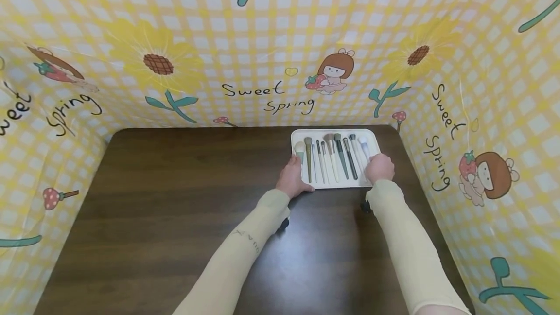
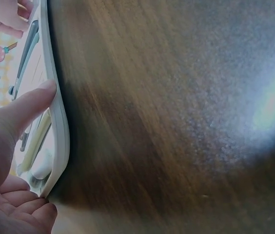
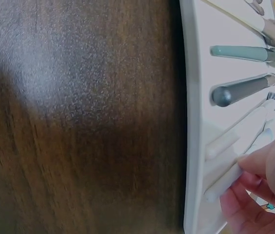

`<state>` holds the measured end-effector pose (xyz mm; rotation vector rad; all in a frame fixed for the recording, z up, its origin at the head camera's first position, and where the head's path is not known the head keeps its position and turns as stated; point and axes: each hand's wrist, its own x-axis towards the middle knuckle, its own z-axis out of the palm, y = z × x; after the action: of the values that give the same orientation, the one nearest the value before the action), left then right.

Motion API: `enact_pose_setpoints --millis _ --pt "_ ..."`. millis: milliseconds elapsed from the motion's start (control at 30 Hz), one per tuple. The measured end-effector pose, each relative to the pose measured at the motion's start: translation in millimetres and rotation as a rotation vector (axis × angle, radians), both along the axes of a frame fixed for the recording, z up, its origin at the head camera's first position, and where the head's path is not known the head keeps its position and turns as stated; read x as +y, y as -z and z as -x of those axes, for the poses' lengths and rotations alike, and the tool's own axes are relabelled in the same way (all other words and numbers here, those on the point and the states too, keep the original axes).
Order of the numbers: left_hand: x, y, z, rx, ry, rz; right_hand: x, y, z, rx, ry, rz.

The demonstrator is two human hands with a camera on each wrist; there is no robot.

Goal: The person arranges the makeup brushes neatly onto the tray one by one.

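A white tray (image 1: 341, 187) holds several makeup brushes laid side by side, their bristles toward the back. My left hand (image 1: 291, 178) grips the tray's left end. In the left wrist view its thumb (image 2: 35, 102) lies over the front rim and its curled fingers (image 2: 28, 204) are at the corner. At the right end, my right hand (image 1: 379, 168) pinches a white-handled makeup brush (image 3: 221, 187) between thumb and fingers. Beside that brush lie another white brush (image 3: 235, 136), a dark-handled brush (image 3: 245, 90) and a green-handled brush (image 3: 240, 52).
The tray sits at the back right of a dark wooden table (image 1: 175, 208), near its far edge. A yellow checked cloth (image 1: 262, 38) with flowers and cartoon figures rises behind and on both sides.
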<state>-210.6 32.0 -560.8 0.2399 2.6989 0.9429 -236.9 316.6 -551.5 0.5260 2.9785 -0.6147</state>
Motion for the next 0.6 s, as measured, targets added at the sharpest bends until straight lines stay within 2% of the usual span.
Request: enact_pose_setpoints --millis 300,600 --pt "0.4 -0.5 -3.3 -0.006 -0.008 -0.008 -5.4 -7.8 -8.0 -0.014 0.015 0.014" --pt "-0.2 -1.1 -1.1 -0.001 -0.009 -0.005 -2.9 -8.7 -5.0 -0.018 -0.001 0.010"
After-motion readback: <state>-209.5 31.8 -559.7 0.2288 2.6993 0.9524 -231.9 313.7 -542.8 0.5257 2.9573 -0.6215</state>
